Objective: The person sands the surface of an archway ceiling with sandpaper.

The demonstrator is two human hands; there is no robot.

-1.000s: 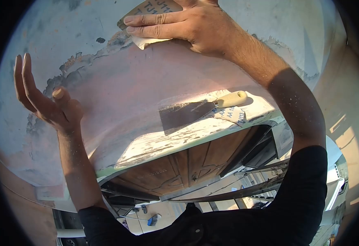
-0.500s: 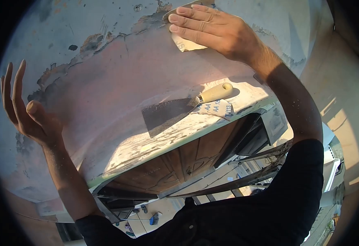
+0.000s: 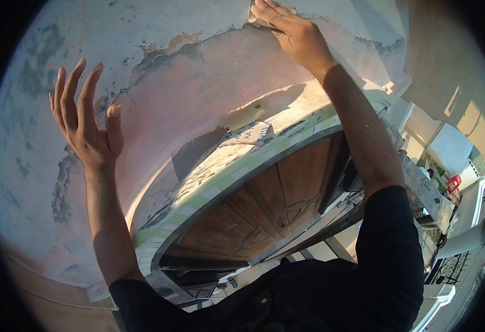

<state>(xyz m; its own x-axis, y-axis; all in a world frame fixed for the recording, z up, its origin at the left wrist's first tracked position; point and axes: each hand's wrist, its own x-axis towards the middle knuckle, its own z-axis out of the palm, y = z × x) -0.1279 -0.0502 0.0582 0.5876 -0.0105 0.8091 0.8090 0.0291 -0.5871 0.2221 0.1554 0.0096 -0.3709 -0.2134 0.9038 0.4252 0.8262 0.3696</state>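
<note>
Head cam: right hand [image 3: 296,34] presses pale sandpaper sheet [image 3: 252,15] on peeling pink wall [image 3: 198,77], prob. sanding; left hand [image 3: 84,122] open, empty; next: steady pressure.

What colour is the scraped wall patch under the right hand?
Pale pink; the scraped wall patch shows best in the head view, ringed by whitish-grey paint.

Outside of a house under repair, peeling plastered wall [image 3: 187,83] above a carved wooden door [image 3: 264,205], tiled ledge [image 3: 209,185] just over the door carrying a scraper [image 3: 198,150] and sandpaper sheet [image 3: 252,133], gated street [image 3: 452,265] beside the door.
</note>
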